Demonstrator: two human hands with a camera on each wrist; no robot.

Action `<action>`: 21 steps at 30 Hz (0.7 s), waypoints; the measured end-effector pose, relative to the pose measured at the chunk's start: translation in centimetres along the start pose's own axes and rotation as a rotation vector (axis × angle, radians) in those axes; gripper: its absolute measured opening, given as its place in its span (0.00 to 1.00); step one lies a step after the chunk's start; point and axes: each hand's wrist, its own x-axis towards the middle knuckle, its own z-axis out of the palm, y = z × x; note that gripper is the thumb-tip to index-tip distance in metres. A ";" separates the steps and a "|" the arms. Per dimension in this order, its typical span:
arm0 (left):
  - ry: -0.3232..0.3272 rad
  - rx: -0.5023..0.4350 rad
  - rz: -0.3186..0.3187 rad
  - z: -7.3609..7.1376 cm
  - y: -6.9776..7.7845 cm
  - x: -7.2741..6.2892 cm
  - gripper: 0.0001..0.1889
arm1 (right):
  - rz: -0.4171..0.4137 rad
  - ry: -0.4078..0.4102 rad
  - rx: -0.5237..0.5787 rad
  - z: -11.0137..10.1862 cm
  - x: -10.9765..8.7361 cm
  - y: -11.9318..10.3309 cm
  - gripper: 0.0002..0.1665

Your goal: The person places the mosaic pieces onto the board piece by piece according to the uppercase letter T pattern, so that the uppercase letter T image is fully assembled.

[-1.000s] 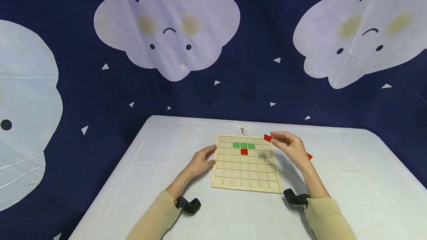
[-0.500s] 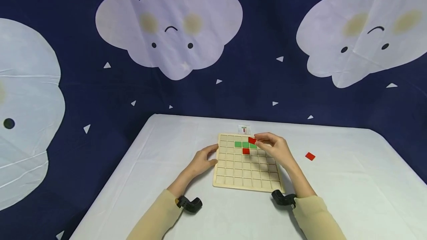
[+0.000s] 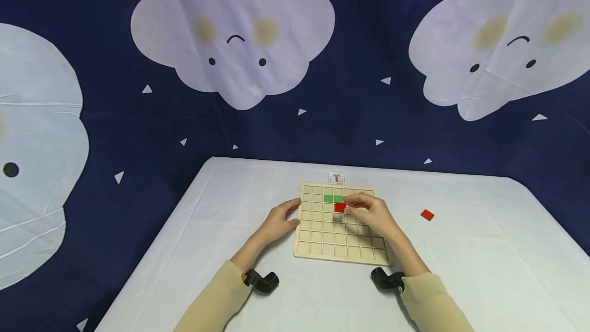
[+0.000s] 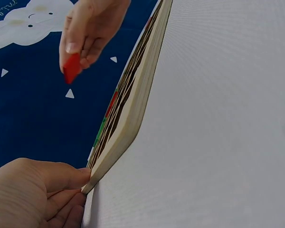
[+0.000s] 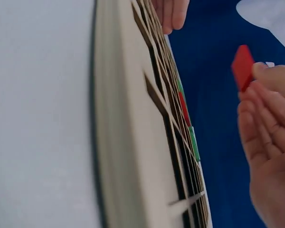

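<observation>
The square wooden grid board (image 3: 318,240) lies on the table. My left hand (image 3: 277,223) rests at its left edge, thumb and forefinger spread apart and touching the rim. Between thumb and fingertips, my right hand (image 3: 374,214) pinches a red square tile (image 5: 242,69), tilted above the board. From the head view, this tile overlaps the red tile (image 5: 184,108) set in the grid, so the two are hard to separate. Two green tiles (image 3: 328,198) show in a row farther back; the right hand covers the spot to their right.
Another red tile (image 3: 427,215) lies on the white tabletop (image 3: 479,250), right of the board. A small printed card (image 3: 337,178) with a T pattern sits behind the board's far edge. A dark blue cloud-patterned cloth (image 3: 276,132) hangs behind the table.
My right hand has moved left from the board's right side to over its upper middle, carrying the red tile, and now covers the third green tile. The left hand stays at the edge.
</observation>
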 end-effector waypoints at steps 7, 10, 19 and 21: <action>-0.003 -0.001 -0.006 0.0 0.1 0.0 0.31 | -0.089 0.012 -0.130 1.2 0.0 4.4 0.12; -0.004 0.001 -0.010 0.0 0.2 0.0 0.31 | -0.130 0.002 -0.160 1.4 0.0 5.6 0.13; -0.005 -0.004 -0.005 -0.1 0.3 -0.1 0.31 | -0.182 -0.003 -0.342 1.6 0.0 6.3 0.15; -0.004 -0.004 -0.006 -0.1 0.3 -0.1 0.31 | -0.190 0.005 -0.366 1.6 0.0 6.3 0.16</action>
